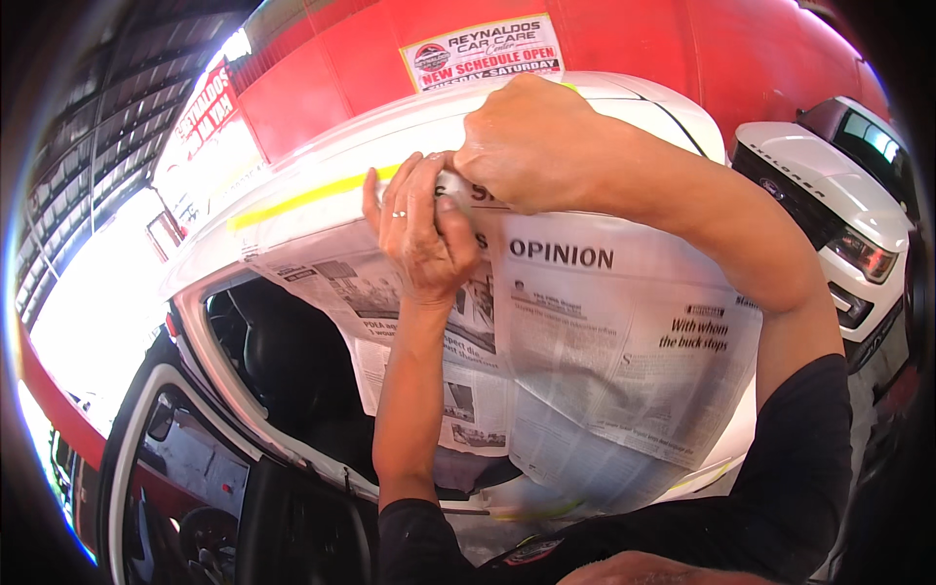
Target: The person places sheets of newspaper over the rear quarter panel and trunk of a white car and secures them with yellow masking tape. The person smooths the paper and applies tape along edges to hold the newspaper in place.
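Newspaper sheets (604, 322) hang from the roof edge of a white car (322, 136), draped over its side. Along that edge runs a strip of yellow tape (312, 198). My left hand (429, 234), with a ring on one finger, is at the top of the paper, its fingers bent over the upper margin and the thumb against the sheet. Right beside it, my right hand (526, 146) is closed in a fist at the roof edge. Whatever that fist holds is hidden behind its knuckles.
An open car door (185, 468) stands at the lower left beside the dark door opening (283, 351). Another white vehicle (829, 205) is parked at the right. Behind the roof rises a red wall (643, 49) with a banner (487, 54).
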Action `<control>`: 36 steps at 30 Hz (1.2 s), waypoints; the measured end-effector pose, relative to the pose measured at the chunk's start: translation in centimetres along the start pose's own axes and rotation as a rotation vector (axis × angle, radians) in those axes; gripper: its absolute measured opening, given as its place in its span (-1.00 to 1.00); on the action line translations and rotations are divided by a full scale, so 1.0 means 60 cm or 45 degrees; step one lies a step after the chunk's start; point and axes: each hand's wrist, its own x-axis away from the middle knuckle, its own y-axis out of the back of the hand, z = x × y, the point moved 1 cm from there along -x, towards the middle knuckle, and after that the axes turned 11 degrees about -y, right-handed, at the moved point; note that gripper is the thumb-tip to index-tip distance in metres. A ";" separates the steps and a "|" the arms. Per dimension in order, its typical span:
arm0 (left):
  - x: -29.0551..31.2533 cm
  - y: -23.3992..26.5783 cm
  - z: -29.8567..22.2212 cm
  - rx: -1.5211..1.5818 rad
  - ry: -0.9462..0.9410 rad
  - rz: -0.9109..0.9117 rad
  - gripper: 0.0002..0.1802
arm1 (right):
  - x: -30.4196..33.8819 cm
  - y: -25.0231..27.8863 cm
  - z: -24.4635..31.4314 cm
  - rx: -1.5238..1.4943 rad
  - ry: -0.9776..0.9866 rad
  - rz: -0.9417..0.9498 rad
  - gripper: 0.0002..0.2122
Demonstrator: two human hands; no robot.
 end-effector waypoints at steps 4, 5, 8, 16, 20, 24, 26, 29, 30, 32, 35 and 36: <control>0.013 -0.016 -0.014 -0.158 -0.009 -0.078 -0.62 | 0.001 -0.002 -0.002 -0.018 -0.002 0.000 -0.83; 0.025 -0.014 -0.013 -0.178 0.012 -0.066 -0.59 | 0.003 -0.011 -0.006 -0.058 0.019 -0.028 -0.80; 0.040 -0.013 -0.007 -0.256 0.007 -0.038 -0.54 | 0.041 0.072 -0.025 -0.432 0.068 -0.145 -0.65; 0.050 -0.018 -0.008 -0.289 -0.023 0.064 -0.18 | 0.145 0.118 -0.150 -0.794 -0.196 0.134 -0.52; 0.035 -0.017 -0.020 -0.320 0.039 0.144 -0.21 | 0.250 0.105 -0.142 -0.692 -0.688 0.042 -0.60; 0.097 -0.028 0.003 -0.352 0.008 0.149 -0.19 | 0.379 0.078 -0.157 -0.373 -0.853 -0.050 -0.73; 0.078 -0.031 -0.003 -0.337 0.039 0.172 -0.23 | 0.405 0.059 -0.182 0.091 -0.440 -0.174 -0.79; 0.066 -0.035 -0.015 -0.326 0.052 0.186 -0.27 | 0.447 0.034 -0.192 -0.044 -0.745 -0.005 -0.78; 0.070 -0.037 -0.014 -0.330 0.060 0.203 -0.27 | 0.459 0.014 -0.201 -0.036 -0.765 -0.037 -0.79; 0.070 -0.033 -0.008 -0.346 0.071 0.225 -0.26 | 0.467 0.007 -0.205 -0.012 -0.797 -0.116 -0.80; 0.077 -0.029 0.001 -0.340 0.076 0.242 -0.22 | 0.456 0.004 -0.195 -0.295 -1.015 0.005 -0.77; 0.079 -0.031 0.000 -0.345 0.077 0.240 -0.21 | 0.452 0.006 -0.192 -0.397 -1.059 0.002 -0.76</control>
